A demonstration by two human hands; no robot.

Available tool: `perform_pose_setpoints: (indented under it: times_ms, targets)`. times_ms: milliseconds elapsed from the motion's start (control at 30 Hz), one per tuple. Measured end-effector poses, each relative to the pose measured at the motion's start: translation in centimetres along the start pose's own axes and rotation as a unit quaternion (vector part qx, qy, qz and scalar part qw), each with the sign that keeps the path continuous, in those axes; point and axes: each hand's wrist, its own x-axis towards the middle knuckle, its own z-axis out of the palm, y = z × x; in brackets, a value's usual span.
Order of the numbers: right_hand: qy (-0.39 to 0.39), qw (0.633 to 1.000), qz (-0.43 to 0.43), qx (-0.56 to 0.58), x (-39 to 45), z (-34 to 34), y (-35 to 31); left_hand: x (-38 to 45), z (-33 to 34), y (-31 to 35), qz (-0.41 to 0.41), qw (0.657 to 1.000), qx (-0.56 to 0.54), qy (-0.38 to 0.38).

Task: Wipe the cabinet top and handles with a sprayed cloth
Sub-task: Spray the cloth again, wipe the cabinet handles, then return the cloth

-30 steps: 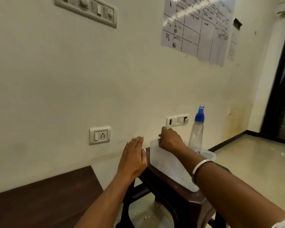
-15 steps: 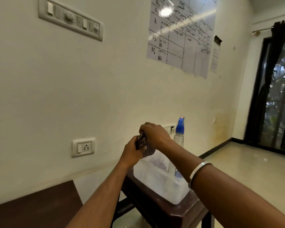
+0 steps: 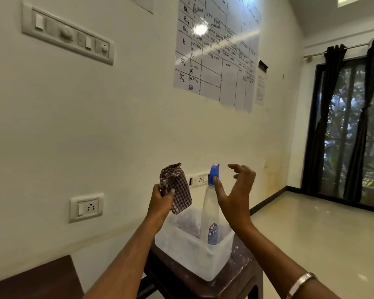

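Note:
My left hand [image 3: 161, 200] grips a folded red-and-white checked cloth [image 3: 177, 187], held up above a translucent plastic tub [image 3: 192, 253]. A clear spray bottle [image 3: 209, 212] with a blue nozzle stands upright inside the tub. My right hand [image 3: 235, 195] hovers just right of the bottle's neck with fingers spread; its thumb tip is at the blue nozzle, and the hand holds nothing. A dark brown cabinet top [image 3: 37, 279] shows at the lower left corner.
The tub rests on a dark brown plastic stool [image 3: 235, 275]. A cream wall is close ahead with sockets [image 3: 86, 207], a switch panel [image 3: 67, 34] and a chart [image 3: 216, 50]. Tiled floor [image 3: 311, 229] runs right toward curtained glass doors [image 3: 350, 126].
The cloth came out of the tub, passed through both hands, and now sits in the left hand alone. The right hand let go and moved right beside the bottle. The view tilted up.

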Motion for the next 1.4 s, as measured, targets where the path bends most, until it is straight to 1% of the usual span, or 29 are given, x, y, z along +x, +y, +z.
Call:
perform_pose_setpoints:
  times_ms: [33,67,133,167,233,300,367,433,533,600,700,833,1100,1267,1400]
  targets:
    - [-0.006,0.998,0.066,-0.005,-0.1,0.0,0.6,0.0,0.3,0.0,-0.017,1.000,-0.024,-0.007]
    - [-0.038,0.991,0.132,-0.002,0.0,0.0,1.0,0.1,0.6,-0.1,-0.029,0.999,-0.041,-0.010]
    - [-0.139,0.959,0.244,0.047,0.2,0.1,1.3,0.3,1.1,-0.1,-0.050,0.996,-0.079,-0.010]
    - [-0.181,0.940,0.279,0.076,0.3,0.3,1.4,0.4,1.4,-0.2,-0.061,0.993,-0.104,-0.008]
    - [-0.229,0.918,0.311,0.093,0.5,0.9,1.4,0.4,1.7,-0.2,-0.086,0.984,-0.155,-0.004]
    - [-0.245,0.911,0.319,0.090,0.7,1.7,1.5,0.3,1.8,0.1,-0.107,0.976,-0.188,-0.003]
    - [-0.245,0.907,0.326,0.102,0.9,2.3,1.3,0.2,1.7,0.2,-0.122,0.973,-0.196,-0.015]
    - [-0.224,0.906,0.336,0.127,1.2,2.5,0.9,0.0,1.6,0.3,-0.132,0.968,-0.210,-0.028]
    - [-0.184,0.913,0.339,0.133,1.2,3.1,0.6,-0.2,1.3,0.3,-0.148,0.960,-0.237,-0.037]
    - [-0.176,0.920,0.328,0.123,1.1,3.5,0.3,-0.1,1.2,0.0,-0.151,0.960,-0.235,-0.031]
    - [-0.204,0.922,0.304,0.128,1.1,4.0,-0.4,0.3,0.8,-0.1,-0.152,0.961,-0.229,-0.029]
    - [-0.251,0.926,0.264,0.102,0.9,4.6,-1.1,0.7,0.3,0.4,-0.144,0.961,-0.233,-0.040]
    - [-0.323,0.923,0.195,0.070,0.3,5.2,-2.2,1.7,-1.1,2.2,-0.123,0.952,-0.276,-0.056]
    - [-0.343,0.921,0.176,0.052,-0.1,5.9,-2.8,1.7,-1.1,3.2,-0.103,0.955,-0.270,-0.069]
    - [-0.325,0.930,0.165,0.048,-0.2,5.7,-2.8,1.9,-1.3,3.5,-0.101,0.958,-0.260,-0.069]
